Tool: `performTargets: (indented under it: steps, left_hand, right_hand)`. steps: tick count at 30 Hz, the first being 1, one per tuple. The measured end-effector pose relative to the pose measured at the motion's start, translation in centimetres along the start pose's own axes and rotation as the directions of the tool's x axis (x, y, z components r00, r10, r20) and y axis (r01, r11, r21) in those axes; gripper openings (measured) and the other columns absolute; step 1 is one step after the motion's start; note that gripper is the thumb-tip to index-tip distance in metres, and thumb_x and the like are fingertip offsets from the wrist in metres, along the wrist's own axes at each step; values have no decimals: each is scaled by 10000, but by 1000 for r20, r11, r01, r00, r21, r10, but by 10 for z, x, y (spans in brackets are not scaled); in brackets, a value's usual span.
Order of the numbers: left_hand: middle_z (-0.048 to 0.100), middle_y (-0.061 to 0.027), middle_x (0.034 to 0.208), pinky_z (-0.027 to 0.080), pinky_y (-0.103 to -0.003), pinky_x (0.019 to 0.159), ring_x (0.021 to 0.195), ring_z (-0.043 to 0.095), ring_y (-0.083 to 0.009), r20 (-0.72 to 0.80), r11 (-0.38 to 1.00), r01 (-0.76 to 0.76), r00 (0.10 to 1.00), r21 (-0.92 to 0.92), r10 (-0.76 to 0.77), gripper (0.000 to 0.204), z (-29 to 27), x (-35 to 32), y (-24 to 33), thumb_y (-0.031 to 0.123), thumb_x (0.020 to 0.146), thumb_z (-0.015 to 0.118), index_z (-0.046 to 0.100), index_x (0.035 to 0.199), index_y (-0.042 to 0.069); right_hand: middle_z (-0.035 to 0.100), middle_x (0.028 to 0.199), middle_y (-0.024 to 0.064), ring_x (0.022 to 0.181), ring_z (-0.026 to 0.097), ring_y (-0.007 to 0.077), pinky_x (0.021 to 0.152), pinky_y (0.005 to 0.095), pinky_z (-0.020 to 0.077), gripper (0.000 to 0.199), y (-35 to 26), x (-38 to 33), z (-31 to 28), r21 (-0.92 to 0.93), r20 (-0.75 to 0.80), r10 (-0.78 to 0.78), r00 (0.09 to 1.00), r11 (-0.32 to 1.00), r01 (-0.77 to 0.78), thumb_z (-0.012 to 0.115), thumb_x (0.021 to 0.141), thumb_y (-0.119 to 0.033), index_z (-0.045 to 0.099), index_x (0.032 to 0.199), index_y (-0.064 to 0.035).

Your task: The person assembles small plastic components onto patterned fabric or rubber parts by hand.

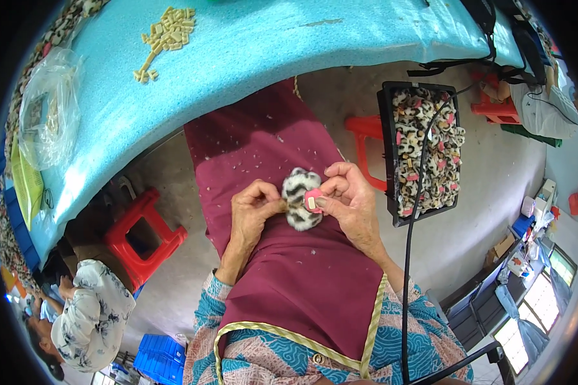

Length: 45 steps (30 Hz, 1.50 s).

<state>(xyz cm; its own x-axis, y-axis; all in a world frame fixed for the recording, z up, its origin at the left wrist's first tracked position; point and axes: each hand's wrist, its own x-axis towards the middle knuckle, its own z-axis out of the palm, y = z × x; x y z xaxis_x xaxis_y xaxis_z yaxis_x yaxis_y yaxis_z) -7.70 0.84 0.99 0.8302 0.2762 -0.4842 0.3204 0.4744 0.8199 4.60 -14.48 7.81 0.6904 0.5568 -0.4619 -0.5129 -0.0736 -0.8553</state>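
Over my lap, covered by a maroon apron (282, 269), both hands hold a small fluffy piece (300, 199) with a black and white spotted pattern. My left hand (253, 215) pinches its left side. My right hand (347, 199) grips its right side, with the thumb pressing a small pink tag (313, 201) that bears a pale label against the fur. A black tray (392, 154) at my right is heaped with several similar leopard-patterned fluffy pieces (427, 151) with pink tags.
A turquoise table (250, 45) curves across the top with a heap of small beige pieces (167, 35) and a clear plastic bag (48, 109). Red stools (144, 234) stand on the concrete floor. A black cable (410, 256) runs past my right arm. Another person (90, 314) sits at lower left.
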Motion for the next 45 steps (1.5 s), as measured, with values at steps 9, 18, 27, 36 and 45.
performTargets:
  steps: [9,18,27,36,45]
  left_hand:
    - [603,-57,927,484,-242,695,810,568,-82,-103,984,-68,991,166,86,705,52,-14,33,-83,619,743,407,1218,80]
    - [525,-17,1131,465,-271,780,961,523,-129,33,979,-88,996,187,83,629,12,8,53,-101,677,637,507,1241,145]
    - [589,6,639,408,-222,552,617,511,-54,76,947,237,963,218,-259,64,30,37,49,53,782,649,648,770,-9]
    - [535,-27,660,390,-237,450,538,508,-118,39,960,278,960,-40,-277,99,16,48,7,135,878,576,575,853,38]
    - [495,-11,658,393,-263,479,551,489,-133,68,927,362,932,-98,-357,181,18,64,-6,240,920,546,536,817,91]
  right_hand:
    - [611,772,81,625,563,90,545,192,447,337,8,6,4,0,-88,86,992,996,-86,611,779,50,430,1061,18]
    - [567,694,41,601,538,65,537,198,431,315,6,-4,-3,-69,-84,33,996,997,-39,593,770,85,438,1035,12]
    - [555,669,32,591,527,60,543,210,420,360,9,-13,-4,-278,112,-83,990,954,111,594,755,96,432,1063,3]
    - [615,812,72,704,597,138,596,240,475,398,38,-36,-84,331,-365,101,925,943,27,610,736,40,456,1101,1]
    - [632,776,70,585,574,108,490,198,449,328,16,-77,-266,-162,-928,-242,282,947,278,599,716,34,499,1029,27]
